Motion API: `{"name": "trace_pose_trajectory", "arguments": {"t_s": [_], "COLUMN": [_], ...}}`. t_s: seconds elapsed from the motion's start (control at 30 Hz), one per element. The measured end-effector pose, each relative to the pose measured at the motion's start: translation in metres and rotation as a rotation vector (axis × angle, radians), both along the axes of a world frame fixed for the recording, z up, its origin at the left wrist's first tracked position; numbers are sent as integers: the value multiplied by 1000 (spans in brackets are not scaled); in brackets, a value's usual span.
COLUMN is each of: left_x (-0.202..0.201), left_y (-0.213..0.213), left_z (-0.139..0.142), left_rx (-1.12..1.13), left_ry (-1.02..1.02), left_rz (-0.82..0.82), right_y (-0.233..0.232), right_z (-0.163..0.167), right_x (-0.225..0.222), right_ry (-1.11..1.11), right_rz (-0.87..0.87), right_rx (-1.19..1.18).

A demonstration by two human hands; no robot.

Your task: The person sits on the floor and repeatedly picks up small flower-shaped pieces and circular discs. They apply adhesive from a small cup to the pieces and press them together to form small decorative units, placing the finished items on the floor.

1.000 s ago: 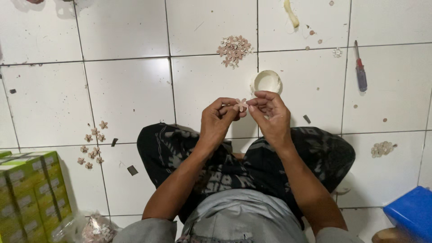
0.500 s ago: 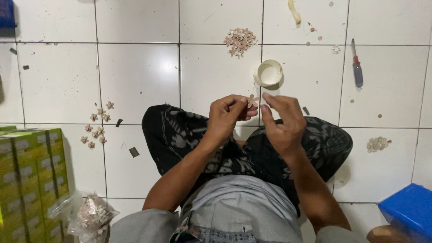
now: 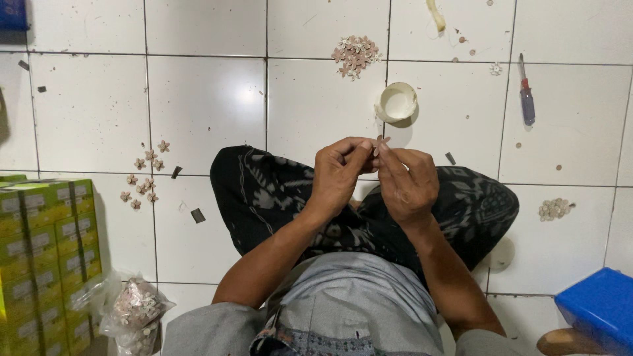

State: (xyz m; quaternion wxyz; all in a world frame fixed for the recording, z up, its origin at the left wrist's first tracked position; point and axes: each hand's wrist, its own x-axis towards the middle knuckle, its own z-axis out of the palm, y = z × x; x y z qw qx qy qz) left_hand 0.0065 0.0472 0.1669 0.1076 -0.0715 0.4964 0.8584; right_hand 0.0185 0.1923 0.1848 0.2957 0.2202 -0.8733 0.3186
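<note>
White tiled floor under a cross-legged person in dark patterned cloth. Green boxes stand at the left, a white tape roll ahead. The left hand and right hand meet, fingertips pinched together on a small flower-shaped piece. It could slip and drop into the lap if the pinch loosens. Compared with half a second ago, the hands look much the same.

Grey short-sleeved shirt, black patterned sarong over crossed legs, bare forearms.
</note>
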Motion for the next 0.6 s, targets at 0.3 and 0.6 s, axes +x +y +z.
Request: {"name": "trace_pose_trajectory", "arguments": {"t_s": [0.3, 0.6], "left_x": [2, 1], "left_y": [0, 1], "left_z": [6, -6], "left_rx": [-106, -140], "left_ry": [23, 14], "left_rz": [-9, -5], "right_y": [0, 1], "right_z": [-2, -14], "right_x": [1, -3], "right_ry": [-11, -1], "right_rz": [-7, 8], "right_rx": [35, 65]}}
